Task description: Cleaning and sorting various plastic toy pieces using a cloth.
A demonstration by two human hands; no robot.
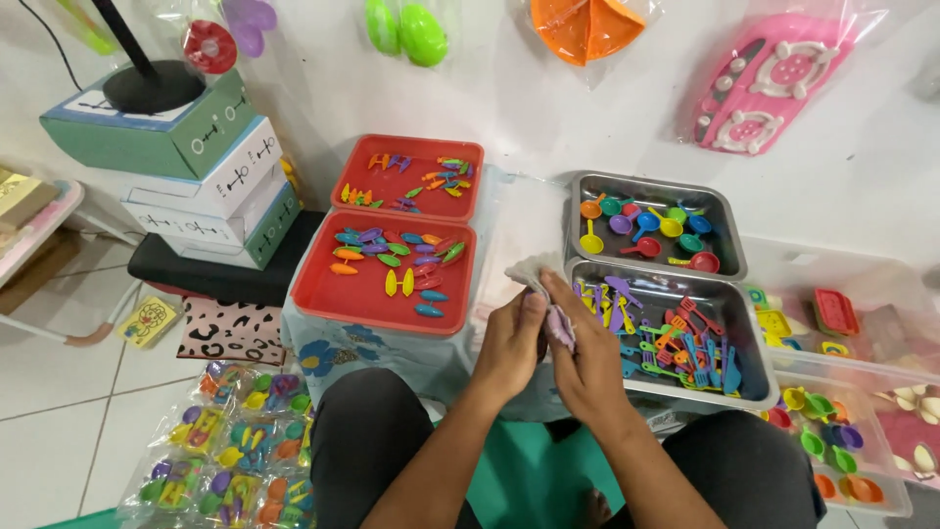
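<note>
A single head-worn camera looks steeply down from the seated person's own eye level, facing forward toward a white wall (548, 118) at the far side. The knees fill the near edge, both hands sit close at centre, red trays (323, 294) lie left, metal trays (754, 387) right. No second view shares the scene.

Looking down here, my left hand (509, 343) and right hand (587, 358) are pinching a small clear bag (537, 272) with a purple toy piece (560, 328) between them. Red trays (392, 294) of little plastic bits sit left, and metal trays (744, 382) of tiny utensils sit right.
</note>
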